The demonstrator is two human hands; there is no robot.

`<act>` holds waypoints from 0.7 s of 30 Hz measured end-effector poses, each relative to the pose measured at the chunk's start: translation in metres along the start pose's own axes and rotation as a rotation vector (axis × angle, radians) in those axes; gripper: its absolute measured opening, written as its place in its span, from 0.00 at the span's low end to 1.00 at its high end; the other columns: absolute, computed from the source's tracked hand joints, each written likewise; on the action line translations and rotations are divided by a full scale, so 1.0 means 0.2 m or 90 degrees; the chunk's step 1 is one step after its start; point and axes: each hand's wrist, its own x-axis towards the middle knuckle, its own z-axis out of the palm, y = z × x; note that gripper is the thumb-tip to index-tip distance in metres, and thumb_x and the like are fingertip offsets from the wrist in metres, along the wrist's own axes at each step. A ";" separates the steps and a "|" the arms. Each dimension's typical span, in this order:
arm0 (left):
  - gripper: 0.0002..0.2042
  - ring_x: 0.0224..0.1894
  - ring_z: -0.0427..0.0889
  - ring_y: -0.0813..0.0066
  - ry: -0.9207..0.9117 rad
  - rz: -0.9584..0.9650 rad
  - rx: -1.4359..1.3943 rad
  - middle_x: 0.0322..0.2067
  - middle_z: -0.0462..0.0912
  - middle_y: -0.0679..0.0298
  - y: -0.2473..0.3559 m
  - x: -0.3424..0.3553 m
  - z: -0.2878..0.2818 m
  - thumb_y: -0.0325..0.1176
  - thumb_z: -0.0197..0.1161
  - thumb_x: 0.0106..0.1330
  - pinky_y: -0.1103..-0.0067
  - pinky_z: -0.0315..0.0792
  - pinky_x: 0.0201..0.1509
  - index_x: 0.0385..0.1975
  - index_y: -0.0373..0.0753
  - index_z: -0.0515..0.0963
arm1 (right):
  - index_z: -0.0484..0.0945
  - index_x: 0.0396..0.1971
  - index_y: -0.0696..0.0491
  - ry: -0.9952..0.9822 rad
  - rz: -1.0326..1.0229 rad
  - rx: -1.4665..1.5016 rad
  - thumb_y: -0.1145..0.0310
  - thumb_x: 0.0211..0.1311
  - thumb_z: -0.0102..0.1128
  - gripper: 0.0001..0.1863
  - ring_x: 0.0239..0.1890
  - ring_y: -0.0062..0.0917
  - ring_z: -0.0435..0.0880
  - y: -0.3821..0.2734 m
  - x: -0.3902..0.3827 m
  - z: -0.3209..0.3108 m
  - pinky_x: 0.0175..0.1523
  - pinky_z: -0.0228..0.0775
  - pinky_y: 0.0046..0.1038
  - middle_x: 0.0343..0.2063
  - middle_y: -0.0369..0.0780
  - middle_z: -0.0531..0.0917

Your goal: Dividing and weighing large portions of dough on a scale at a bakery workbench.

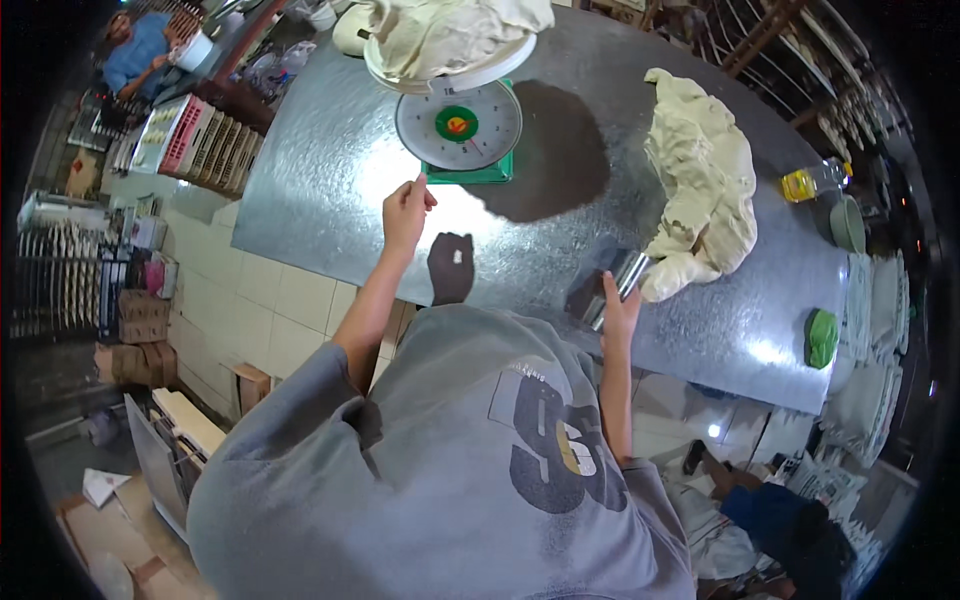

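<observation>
Presently, left hand [405, 215] loosely curled, apparently empty; right hand [621, 308] grips dough scraper [629, 272], which should meet dough [705, 180] squarely.

Numbers on scale dial [458, 126]; digits on grey shirt [400, 440]

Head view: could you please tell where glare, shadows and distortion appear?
In the head view, glare whitens the table left of and below the scale; in the head view, a broad shadow lies right of the scale and a smaller one right of the left hand; in the head view, edges bend toward the rim and the corners go black.
</observation>
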 end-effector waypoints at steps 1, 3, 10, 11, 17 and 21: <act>0.18 0.22 0.69 0.79 0.020 0.039 0.009 0.16 0.75 0.65 0.02 0.04 -0.01 0.43 0.55 0.68 0.83 0.66 0.33 0.21 0.36 0.77 | 0.76 0.42 0.58 -0.007 0.003 -0.019 0.64 0.60 0.63 0.16 0.33 0.20 0.75 0.00 0.02 0.03 0.42 0.67 0.20 0.33 0.38 0.80; 0.12 0.29 0.73 0.76 0.080 0.175 0.174 0.26 0.79 0.63 0.18 0.10 -0.02 0.41 0.62 0.64 0.82 0.68 0.37 0.28 0.38 0.78 | 0.76 0.43 0.58 0.018 -0.020 -0.058 0.64 0.60 0.63 0.16 0.32 0.21 0.74 0.03 0.04 0.08 0.42 0.68 0.21 0.32 0.38 0.79; 0.30 0.56 0.67 0.64 0.119 0.959 0.594 0.58 0.67 0.64 0.98 0.40 0.08 0.49 0.72 0.49 0.69 0.63 0.57 0.53 0.46 0.73 | 0.73 0.49 0.58 -0.011 0.051 -0.037 0.65 0.59 0.63 0.20 0.35 0.22 0.76 0.14 0.00 0.06 0.45 0.68 0.22 0.35 0.39 0.79; 0.31 0.57 0.66 0.65 0.006 1.015 0.664 0.60 0.65 0.64 1.06 0.43 0.12 0.48 0.71 0.51 0.68 0.63 0.58 0.55 0.46 0.72 | 0.72 0.51 0.58 -0.023 0.071 -0.060 0.66 0.59 0.63 0.22 0.36 0.23 0.76 0.14 -0.01 0.07 0.46 0.68 0.23 0.37 0.40 0.79; 0.21 0.50 0.72 0.68 -0.253 1.191 0.585 0.49 0.73 0.63 1.08 0.61 0.36 0.44 0.68 0.55 0.70 0.67 0.52 0.46 0.43 0.76 | 0.67 0.54 0.58 -0.137 -0.151 -0.035 0.70 0.57 0.61 0.25 0.41 0.28 0.78 -0.43 0.09 0.27 0.48 0.69 0.27 0.43 0.44 0.78; 0.10 0.34 0.75 0.70 -0.170 0.992 0.321 0.34 0.77 0.63 0.95 0.60 0.41 0.38 0.63 0.61 0.75 0.71 0.39 0.32 0.39 0.76 | 0.65 0.52 0.57 -0.040 -0.318 0.040 0.68 0.59 0.59 0.22 0.29 0.25 0.73 -1.09 0.29 0.54 0.37 0.71 0.30 0.32 0.41 0.76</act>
